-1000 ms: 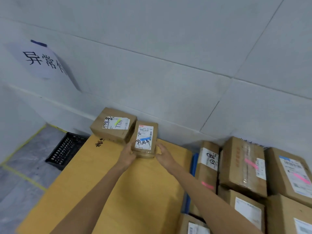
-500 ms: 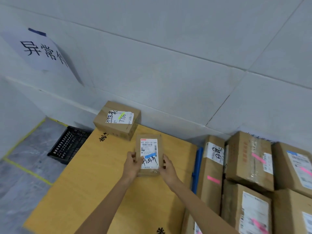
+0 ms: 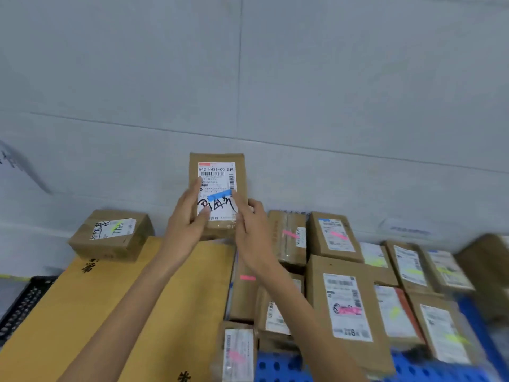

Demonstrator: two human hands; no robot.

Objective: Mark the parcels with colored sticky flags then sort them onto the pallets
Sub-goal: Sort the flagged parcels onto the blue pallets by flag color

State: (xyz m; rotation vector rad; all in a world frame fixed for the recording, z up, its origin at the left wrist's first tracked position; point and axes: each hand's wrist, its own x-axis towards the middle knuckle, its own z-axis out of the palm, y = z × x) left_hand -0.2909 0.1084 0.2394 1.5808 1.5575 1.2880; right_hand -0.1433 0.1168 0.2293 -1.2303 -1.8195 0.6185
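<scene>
I hold a small brown parcel [image 3: 219, 172] up in front of the grey wall, its white label facing me with a blue sticky flag [image 3: 219, 194] and black handwriting. My left hand [image 3: 187, 221] grips its left edge, thumb on the label. My right hand [image 3: 252, 230] holds the right edge, fingertips beside the blue flag. Below lies a tan cardboard-covered pallet [image 3: 91, 312] with one parcel [image 3: 111, 235] carrying a yellow flag at its far left corner. To the right, a blue pallet [image 3: 278, 368] carries several parcels with pink flags [image 3: 344, 299].
Further right stand several parcels with yellow flags [image 3: 410, 268]. A black plastic crate [image 3: 19, 307] sits on the floor at the left, beside a yellow floor line. A paper sign [image 3: 16, 166] hangs on the wall at the left edge.
The blue-flagged parcel has been lifted off the tan pallet and raised towards me, still in both hands. The view has swung right, showing more of the parcels on the blue pallet.
</scene>
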